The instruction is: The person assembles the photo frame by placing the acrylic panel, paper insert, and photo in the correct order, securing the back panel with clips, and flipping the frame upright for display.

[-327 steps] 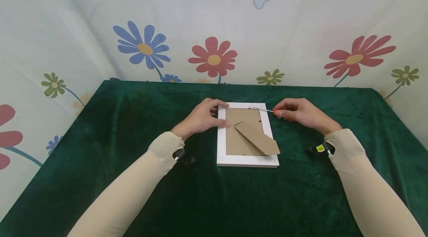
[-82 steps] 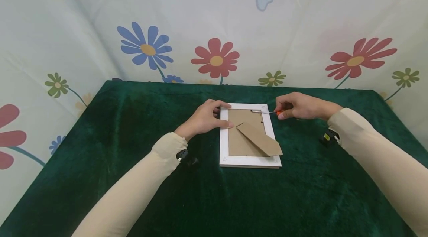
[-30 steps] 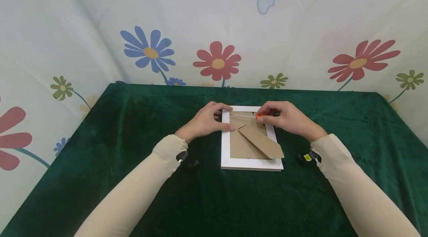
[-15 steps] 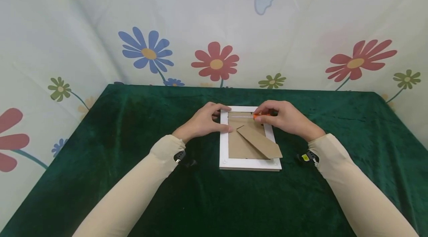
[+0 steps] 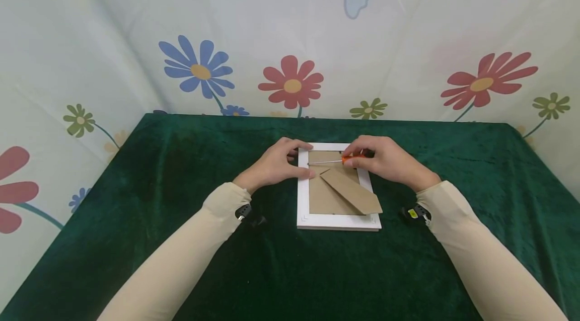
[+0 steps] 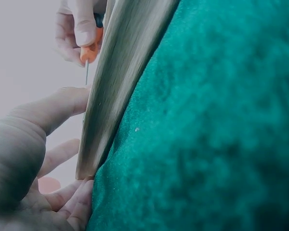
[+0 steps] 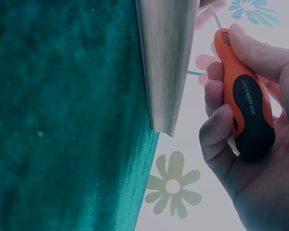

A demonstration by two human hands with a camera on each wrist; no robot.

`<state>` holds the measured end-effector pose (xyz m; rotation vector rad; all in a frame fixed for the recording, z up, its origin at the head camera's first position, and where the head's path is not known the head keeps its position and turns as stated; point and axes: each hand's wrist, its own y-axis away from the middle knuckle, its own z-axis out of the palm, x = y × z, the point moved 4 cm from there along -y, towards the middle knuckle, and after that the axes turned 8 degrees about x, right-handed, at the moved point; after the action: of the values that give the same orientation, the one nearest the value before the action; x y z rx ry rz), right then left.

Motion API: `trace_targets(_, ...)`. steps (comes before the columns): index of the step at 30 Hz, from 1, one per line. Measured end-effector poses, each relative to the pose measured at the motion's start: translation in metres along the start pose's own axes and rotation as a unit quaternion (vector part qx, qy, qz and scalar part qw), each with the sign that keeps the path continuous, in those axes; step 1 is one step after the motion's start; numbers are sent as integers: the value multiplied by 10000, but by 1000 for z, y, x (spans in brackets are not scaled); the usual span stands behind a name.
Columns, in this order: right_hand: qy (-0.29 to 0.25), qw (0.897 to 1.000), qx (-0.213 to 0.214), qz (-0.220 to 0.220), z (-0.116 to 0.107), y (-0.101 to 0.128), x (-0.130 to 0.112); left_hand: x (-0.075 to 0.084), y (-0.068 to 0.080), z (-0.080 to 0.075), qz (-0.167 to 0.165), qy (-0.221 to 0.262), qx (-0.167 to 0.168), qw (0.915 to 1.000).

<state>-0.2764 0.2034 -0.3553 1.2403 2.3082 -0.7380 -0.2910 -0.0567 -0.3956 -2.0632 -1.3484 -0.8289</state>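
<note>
Picture frame point(image 5: 333, 221): backside up on green cloth point(image 5: 290, 275);
Screwdriver point(image 7: 250, 101): tip at left inner edge;
Left hand point(image 5: 274, 162): gripping frame, far left;
Right hand point(image 5: 385, 161): clamped round screwdriver

L wrist view: L hand on frame side, R hand above w/ tool.
Wooden frame point(image 6: 118, 72) seen edge-on, tilted, lengthwise grain, top leaning R; upper end runs out of view. L hand point(image 6: 21, 144) at lower L holds it: thumb tip on its L edge approx. midway, one finger reaching behind it, other fingertips touching the bottom end. R hand point(image 6: 83, 24), top, partly cut off, grips an orange-handled tool point(image 6: 90, 50), dark section nr upper end; thin shaft point(image 6: 86, 72) pts down twd L thumb, tip hidden from me. Green cloth point(image 6: 207, 120) fills R side, soft nap, blurred lower R, 1 pale speck point(image 6: 137, 129). Bkgd point(image 6: 24, 43) pale, w/ pinkish patch point(image 6: 49, 185) btwn L fingers.
</note>
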Motion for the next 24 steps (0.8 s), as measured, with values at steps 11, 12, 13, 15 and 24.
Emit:
trace_targets(11, 58, 9998, -151, -79, 1, -3, -5, 0, 0, 0, -44, -6, 6, 10000)
trace_targets(12, 53, 9998, -169, -76, 1, -3, -5, 0, 1, 0, -45, -10, 7, 10000)
trace_targets(13, 48, 9998, -177, -79, 1, -3, -5, 0, 1, 0, -42, -12, 10, 10000)
trace_targets(15, 36, 9998, -193, -77, 1, -2, -5, 1, 1, 0, -44, -15, 14, 10000)
trace_targets(24, 83, 9995, -267, -124, 1, -3, -6, 1, 0, 1, -61, -36, 17, 10000)
